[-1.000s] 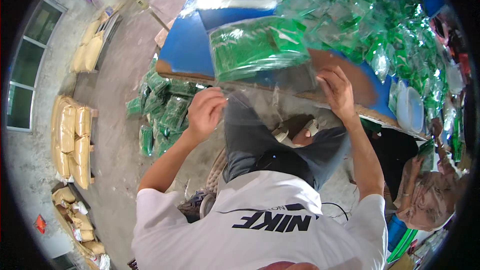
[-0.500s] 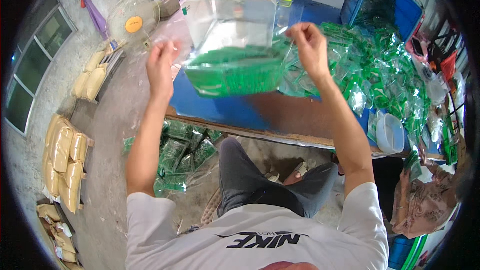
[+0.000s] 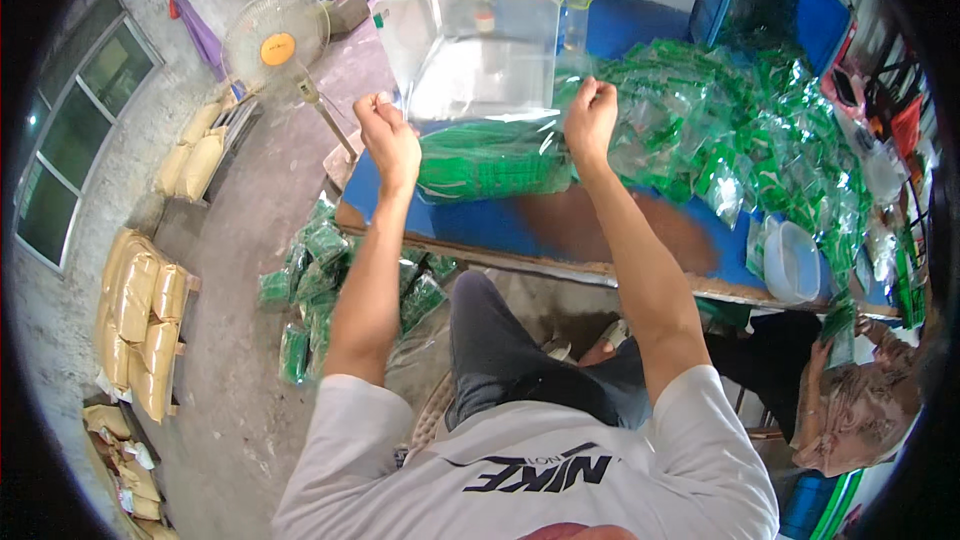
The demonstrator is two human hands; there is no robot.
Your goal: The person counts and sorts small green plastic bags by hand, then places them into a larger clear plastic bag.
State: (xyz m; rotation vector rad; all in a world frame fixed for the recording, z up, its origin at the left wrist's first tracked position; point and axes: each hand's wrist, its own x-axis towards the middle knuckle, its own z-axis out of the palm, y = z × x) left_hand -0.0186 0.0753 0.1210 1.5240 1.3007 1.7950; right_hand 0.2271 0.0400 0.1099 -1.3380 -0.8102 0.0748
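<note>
A clear plastic bag (image 3: 492, 168) packed with green pieces hangs over the near part of the blue table (image 3: 452, 217). My left hand (image 3: 390, 143) is closed, pinching the bag's upper left edge. My right hand (image 3: 590, 120), also closed, grips the upper right edge, so the film is stretched between the two. Behind the bag stands a clear upright box (image 3: 485, 50). What the green pieces in the bag are cannot be made out through the film.
A large heap of green packets (image 3: 720, 130) covers the table's right side, beside a white tub (image 3: 790, 262). More packed green bags (image 3: 318, 265) lie on the floor at left. A standing fan (image 3: 276, 48) is beyond. Another person (image 3: 860, 400) sits at the right.
My hands have come closer together, the left one moving right and down, the right one slightly left and down. The bag is narrower between them.
</note>
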